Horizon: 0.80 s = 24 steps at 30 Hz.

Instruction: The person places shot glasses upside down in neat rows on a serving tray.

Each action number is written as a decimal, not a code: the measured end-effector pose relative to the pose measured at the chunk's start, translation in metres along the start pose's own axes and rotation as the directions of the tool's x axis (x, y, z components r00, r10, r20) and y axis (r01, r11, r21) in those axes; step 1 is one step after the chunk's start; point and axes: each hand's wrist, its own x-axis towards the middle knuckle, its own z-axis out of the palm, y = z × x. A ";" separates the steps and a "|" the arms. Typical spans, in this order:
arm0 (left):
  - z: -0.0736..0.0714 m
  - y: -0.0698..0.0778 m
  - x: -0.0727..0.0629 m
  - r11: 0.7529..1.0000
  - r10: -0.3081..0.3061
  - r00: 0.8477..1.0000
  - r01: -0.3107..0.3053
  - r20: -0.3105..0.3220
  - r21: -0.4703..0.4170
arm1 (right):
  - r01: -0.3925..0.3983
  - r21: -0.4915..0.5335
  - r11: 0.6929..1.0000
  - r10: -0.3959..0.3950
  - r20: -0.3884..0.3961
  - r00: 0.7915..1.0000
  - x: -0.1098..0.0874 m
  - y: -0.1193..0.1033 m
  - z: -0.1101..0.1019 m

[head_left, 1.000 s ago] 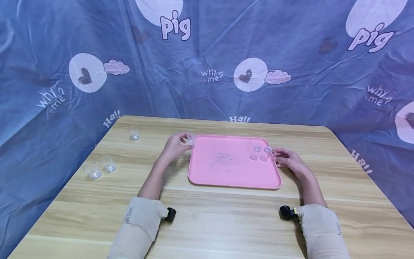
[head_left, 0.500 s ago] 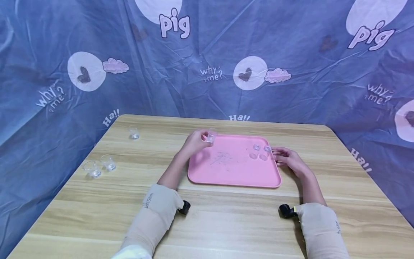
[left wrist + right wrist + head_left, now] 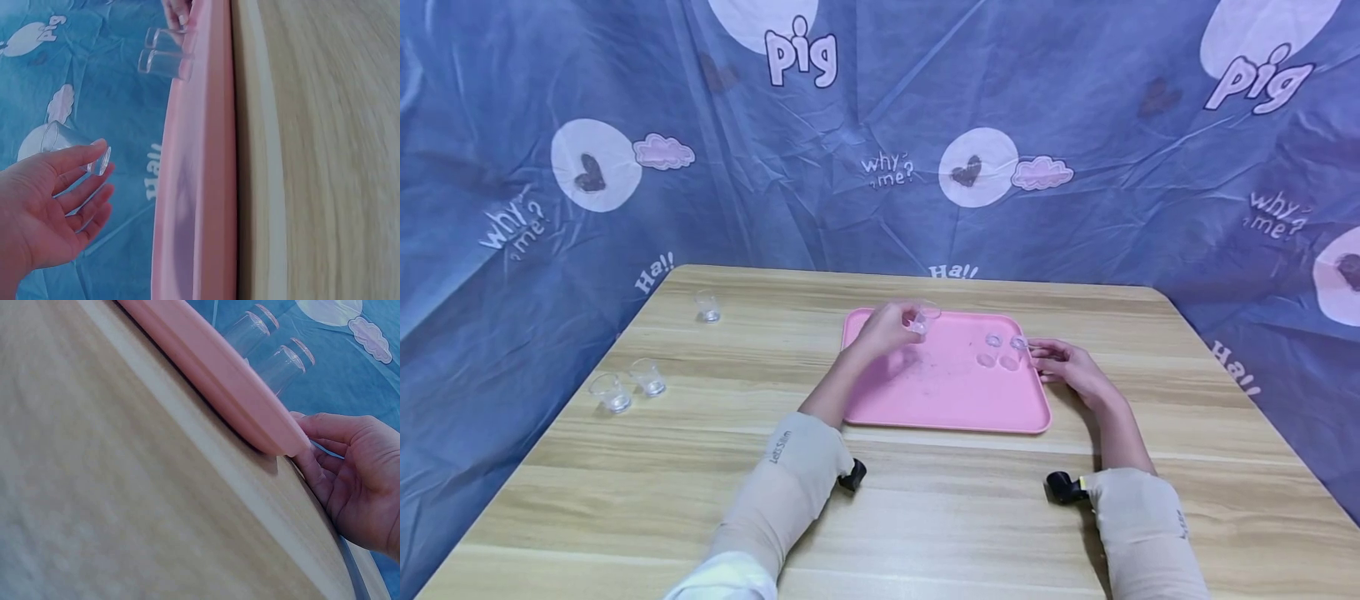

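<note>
My left hand [image 3: 887,327] pinches a small clear shot glass [image 3: 926,317] over the back of the pink tray [image 3: 940,408]. In the left wrist view that glass [image 3: 62,139] has its rim up, with thumb and fingers near its thick base. Two more shot glasses [image 3: 1009,362] [image 3: 986,360] stand upside down towards the tray's right side; their thick bases face up in the right wrist view. My right hand [image 3: 1067,367] holds the tray's right edge, close to the nearer glass. In the right wrist view its fingers [image 3: 319,425] meet the tray's rim.
Two shot glasses [image 3: 648,377] [image 3: 611,393] stand upright at the table's left side. Another shot glass [image 3: 707,307] is farther back on the left. A blue printed cloth [image 3: 880,125] hangs behind the wooden table [image 3: 955,517].
The left hand has carried its shot glass rightward from the tray's left edge to above the tray. My right hand has stayed at the tray's right edge.
</note>
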 end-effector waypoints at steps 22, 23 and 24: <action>0.028 0.014 0.007 0.991 -0.006 0.998 -0.001 0.055 0.131 | -0.016 -0.013 1.000 0.016 -0.001 1.000 0.000 -0.001 -0.002; 0.029 0.013 0.006 0.991 -0.004 0.999 -0.003 0.053 0.132 | -0.015 -0.011 1.000 0.015 -0.001 1.000 0.000 -0.001 -0.002; 0.029 0.013 0.006 0.991 -0.001 0.999 -0.005 0.050 0.133 | -0.015 -0.009 1.000 0.015 -0.001 1.000 0.000 0.000 -0.002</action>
